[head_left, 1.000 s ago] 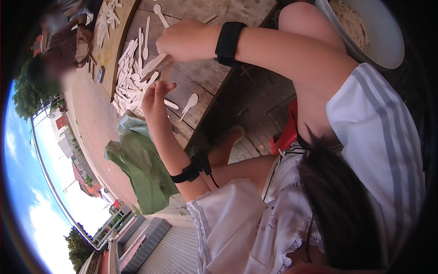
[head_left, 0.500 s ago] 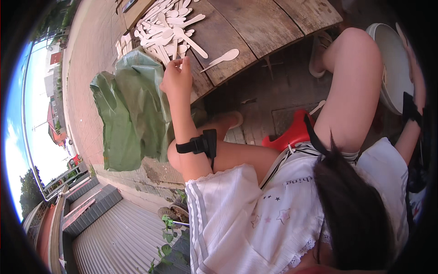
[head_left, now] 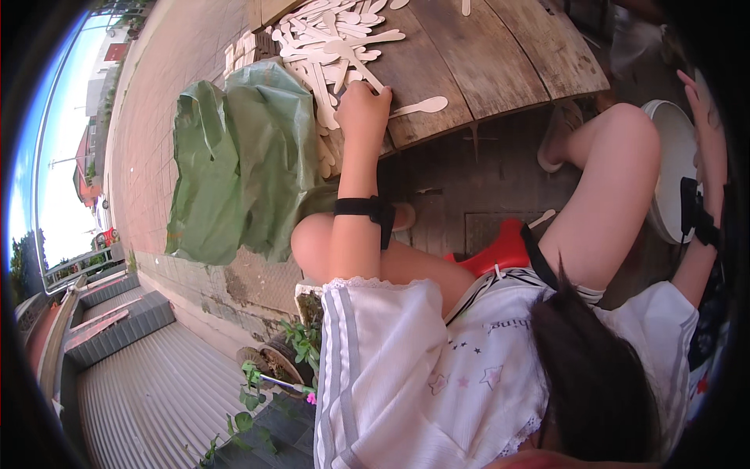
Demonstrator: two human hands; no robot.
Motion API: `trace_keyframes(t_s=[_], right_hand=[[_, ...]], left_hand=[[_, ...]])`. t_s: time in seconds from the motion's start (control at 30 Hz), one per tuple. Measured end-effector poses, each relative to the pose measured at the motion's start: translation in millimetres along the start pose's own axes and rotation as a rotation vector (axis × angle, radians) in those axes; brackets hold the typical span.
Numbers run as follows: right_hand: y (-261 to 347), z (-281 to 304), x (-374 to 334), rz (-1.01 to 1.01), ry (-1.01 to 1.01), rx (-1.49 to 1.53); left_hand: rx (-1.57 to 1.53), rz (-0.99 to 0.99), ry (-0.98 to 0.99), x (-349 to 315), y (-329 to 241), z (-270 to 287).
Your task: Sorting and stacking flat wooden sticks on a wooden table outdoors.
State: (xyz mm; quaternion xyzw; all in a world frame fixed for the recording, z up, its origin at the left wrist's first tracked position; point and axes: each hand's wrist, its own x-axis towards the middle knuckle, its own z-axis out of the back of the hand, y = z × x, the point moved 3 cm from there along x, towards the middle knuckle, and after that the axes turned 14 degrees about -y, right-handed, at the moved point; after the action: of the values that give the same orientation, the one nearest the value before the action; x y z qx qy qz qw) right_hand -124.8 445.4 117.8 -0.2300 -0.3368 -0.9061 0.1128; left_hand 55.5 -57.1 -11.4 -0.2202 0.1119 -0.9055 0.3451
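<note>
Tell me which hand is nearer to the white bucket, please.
Right. The right hand is beside the bucket; the left hand is farther away, at the spoons on the table.

Head-worn view (fisheye, edges bent): looks down, close, wooden table [head_left: 500,59] uppermost.

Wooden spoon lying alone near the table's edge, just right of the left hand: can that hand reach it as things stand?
Probably yes: the left hand is close beside the wooden spoon, with nothing visible standing between them.
</note>
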Motion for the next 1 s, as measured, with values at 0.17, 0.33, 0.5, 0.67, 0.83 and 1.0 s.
trace_keyframes(t_s=[0.17,0.33,0.5,0.67,0.83,1.0], right_hand=[[153.7,-89.3,-16.6,-0.101,0.465,0.560],[177.6,-191.8,-48.3,-0.415,0.791,0.903],[207.5,-209.5,-83.6,-0.519,0.958,0.961],[210.4,-218.1,-75.6,-0.329,0.880,0.876],[204.2,-234.9,-62.7,-0.260,0.638,1.039],[212.8,-221.0,-64.4,-0.610,0.823,1.022]], left_hand=[[-0.095,0.121,0.141,2.7,17.6,8.5],[-1.194,0.447,0.728,-17.0,-31.6,24.6],[-1.073,0.397,0.926,-36.7,-51.2,36.4],[-1.082,0.306,1.013,-37.8,-62.2,21.4],[-0.730,0.413,0.548,-4.6,-60.6,13.3],[0.124,-0.341,-0.228,29.1,-48.3,-9.8]])
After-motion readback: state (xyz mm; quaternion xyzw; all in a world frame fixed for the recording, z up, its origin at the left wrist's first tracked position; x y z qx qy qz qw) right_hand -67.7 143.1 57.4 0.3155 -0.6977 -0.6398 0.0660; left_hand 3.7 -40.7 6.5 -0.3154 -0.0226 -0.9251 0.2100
